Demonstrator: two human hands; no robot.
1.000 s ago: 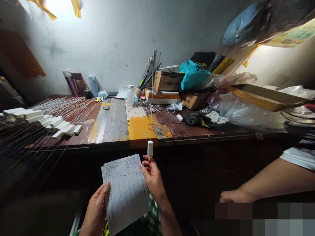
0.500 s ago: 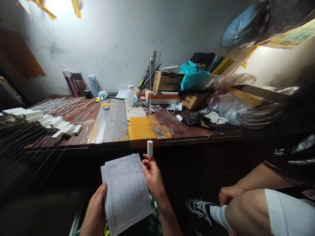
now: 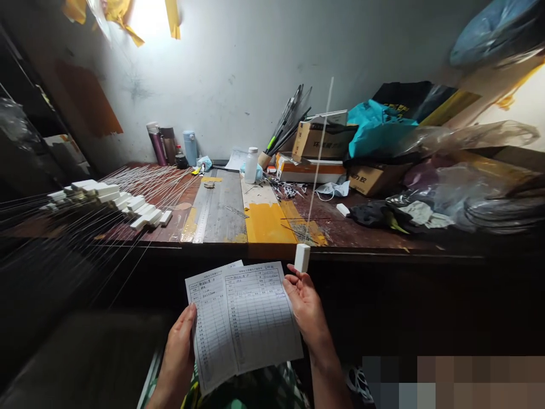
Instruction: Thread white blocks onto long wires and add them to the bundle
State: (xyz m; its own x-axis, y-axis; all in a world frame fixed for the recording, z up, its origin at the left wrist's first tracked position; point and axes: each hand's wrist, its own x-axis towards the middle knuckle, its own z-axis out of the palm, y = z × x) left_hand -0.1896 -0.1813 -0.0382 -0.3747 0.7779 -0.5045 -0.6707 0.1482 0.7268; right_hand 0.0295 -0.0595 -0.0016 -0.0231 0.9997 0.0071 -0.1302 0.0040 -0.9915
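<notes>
Two hands, both occupied, as logged from my remote seat. Left hand (image 3: 181,335): palm turned inward, thumb laid over the left edge of the printed forms (image 3: 264,318), other fingers hidden behind; gripping them. Right hand (image 3: 307,309): raised beside the forms' upper right corner, forearm slanting up from below, fingers curled beneath a white block (image 3: 302,258) and holding it from underneath; whether they also pinch the forms, I cannot tell. White block: just in front of the table's (image 3: 355,232) front edge, right of the orange tape strip (image 3: 264,222), with a thin rod (image 3: 320,153) rising from it. Stacked white blocks (image 3: 111,199): along the table's front edge toward its left end, rods fanning out.

Changes I note against half a second ago: my view has swung left; the forms, then nearly one pile, now spread with two grids side by side; the thin rod, then close to upright, now leans right.
</notes>
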